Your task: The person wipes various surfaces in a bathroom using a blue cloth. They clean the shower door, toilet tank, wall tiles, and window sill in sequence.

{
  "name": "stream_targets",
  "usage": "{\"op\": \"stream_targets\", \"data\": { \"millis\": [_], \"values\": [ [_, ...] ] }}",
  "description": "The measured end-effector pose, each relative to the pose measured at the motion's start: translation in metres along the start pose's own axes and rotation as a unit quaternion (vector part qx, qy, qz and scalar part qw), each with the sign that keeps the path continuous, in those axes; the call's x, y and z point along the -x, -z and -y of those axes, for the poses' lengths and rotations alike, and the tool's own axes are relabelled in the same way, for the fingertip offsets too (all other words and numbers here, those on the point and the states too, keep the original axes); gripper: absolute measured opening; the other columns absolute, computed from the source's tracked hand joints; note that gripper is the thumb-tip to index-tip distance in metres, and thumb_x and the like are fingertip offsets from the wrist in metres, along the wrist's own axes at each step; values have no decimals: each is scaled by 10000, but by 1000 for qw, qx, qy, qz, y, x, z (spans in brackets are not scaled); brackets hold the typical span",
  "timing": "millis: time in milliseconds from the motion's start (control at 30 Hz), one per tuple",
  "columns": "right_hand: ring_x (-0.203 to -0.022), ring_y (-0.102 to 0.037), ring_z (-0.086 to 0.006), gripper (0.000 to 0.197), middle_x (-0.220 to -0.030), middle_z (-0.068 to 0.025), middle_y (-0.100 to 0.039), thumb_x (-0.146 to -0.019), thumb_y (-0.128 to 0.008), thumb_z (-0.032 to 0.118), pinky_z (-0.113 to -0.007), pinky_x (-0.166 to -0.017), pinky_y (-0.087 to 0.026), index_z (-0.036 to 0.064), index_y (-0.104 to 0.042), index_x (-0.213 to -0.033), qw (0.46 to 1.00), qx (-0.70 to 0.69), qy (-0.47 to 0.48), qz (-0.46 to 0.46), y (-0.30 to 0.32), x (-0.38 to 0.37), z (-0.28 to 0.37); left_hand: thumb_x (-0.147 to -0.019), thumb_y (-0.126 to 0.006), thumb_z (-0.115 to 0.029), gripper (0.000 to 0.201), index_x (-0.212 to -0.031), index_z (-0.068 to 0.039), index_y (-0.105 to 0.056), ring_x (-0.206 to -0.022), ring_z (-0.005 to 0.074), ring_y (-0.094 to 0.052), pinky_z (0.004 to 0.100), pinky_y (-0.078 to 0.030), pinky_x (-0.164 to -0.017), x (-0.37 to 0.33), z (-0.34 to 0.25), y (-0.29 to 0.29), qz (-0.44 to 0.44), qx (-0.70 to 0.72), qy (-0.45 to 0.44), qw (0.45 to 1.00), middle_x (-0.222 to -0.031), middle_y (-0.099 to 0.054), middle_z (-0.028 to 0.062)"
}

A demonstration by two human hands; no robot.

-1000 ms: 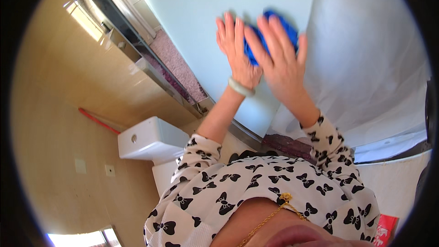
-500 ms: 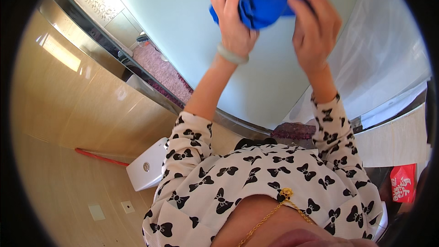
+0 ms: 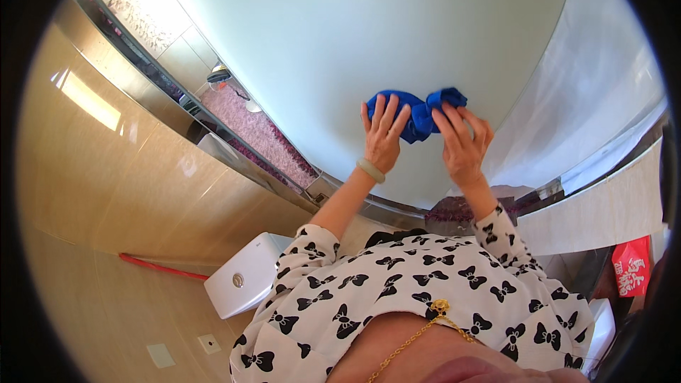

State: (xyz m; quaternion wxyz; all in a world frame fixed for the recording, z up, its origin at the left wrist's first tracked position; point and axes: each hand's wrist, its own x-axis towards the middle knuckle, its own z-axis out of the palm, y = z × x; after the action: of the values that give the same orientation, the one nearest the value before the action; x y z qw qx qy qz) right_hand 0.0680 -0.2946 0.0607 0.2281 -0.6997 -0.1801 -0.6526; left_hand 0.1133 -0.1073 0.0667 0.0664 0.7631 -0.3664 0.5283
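Note:
A blue cloth (image 3: 420, 124), bunched and twisted in the middle, lies against a large pale frosted glass panel (image 3: 333, 35) in front of me. My left hand (image 3: 384, 143), a pale bangle (image 3: 370, 171) at its wrist, has its fingers over the cloth's left part and holds it to the panel. At the other end, my right hand (image 3: 464, 147) grips the cloth with curled fingers, and a folded piece sticks up above them.
Left of the panel, a dark metal frame (image 3: 167, 85) borders a view of a pink rug (image 3: 237, 117). A white toilet tank (image 3: 248, 273) and a red pole (image 3: 170, 268) are at lower left. A red bag (image 3: 631, 267) is at far right, below a pale ledge (image 3: 589, 223).
Both hands have come down and closer to me with the blue cloth, from the top of the view to mid-panel. My left hand now lies over the cloth's left part.

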Motion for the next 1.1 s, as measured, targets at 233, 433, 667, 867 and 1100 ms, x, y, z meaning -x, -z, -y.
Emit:
{"op": "stream_targets", "data": {
  "millis": [233,433,667,867,1100],
  "values": [
    [-986,-552,-235,453,-1123,-18,-667,-669,-584,-136,-298,-874,-420,95,-708,-1039,968,2,54,-244,3,-145,-31,-778,-537,66,595,-1264,-263,-636,-1349,351,-398,614,-134,-1097,-162,19,49,-133,-124,-57,982,-1395,-524,23],
    [-1262,-475,-277,525,-1358,-59,-547,-797,-619,-7,-448,-1046,-325,114,-570,-1306,992,36,12,-120,-17,-121,0,-733,-521,100,706,-1337,-259,-575,-1375,401,-323,579,-234,-1084,-171,25,59,-183,-92,16,979,-1464,-423,125],
    [-1392,-334,-361,661,-1488,-176,-381,-809,-672,126,-602,-1098,-180,89,-419,-1418,993,-62,-54,90,-18,7,29,-768,-414,185,709,-1453,47,-294,-1392,567,-101,602,-196,-1119,-25,-37,28,-11,46,83,995,-1515,-128,353],
    [-1354,-347,-468,695,-1479,-278,-339,-824,-704,255,-618,-1093,-177,100,-379,-1418,991,-41,-8,-128,-11,-64,-1,-821,-366,150,690,-1483,65,-190,-1346,422,-381,413,-336,-1094,-83,-70,45,37,192,35,980,-1459,-335,315],
    [-1315,-454,-295,608,-1407,-111,-497,-728,-732,164,-509,-1046,-262,150,-539,-1305,983,-17,43,-178,-2,-130,1,-816,-406,126,655,-1454,33,-294,-1222,365,-509,376,-404,-1020,-111,-49,80,-89,70,59,992,-1359,-494,225]
  ]
}}
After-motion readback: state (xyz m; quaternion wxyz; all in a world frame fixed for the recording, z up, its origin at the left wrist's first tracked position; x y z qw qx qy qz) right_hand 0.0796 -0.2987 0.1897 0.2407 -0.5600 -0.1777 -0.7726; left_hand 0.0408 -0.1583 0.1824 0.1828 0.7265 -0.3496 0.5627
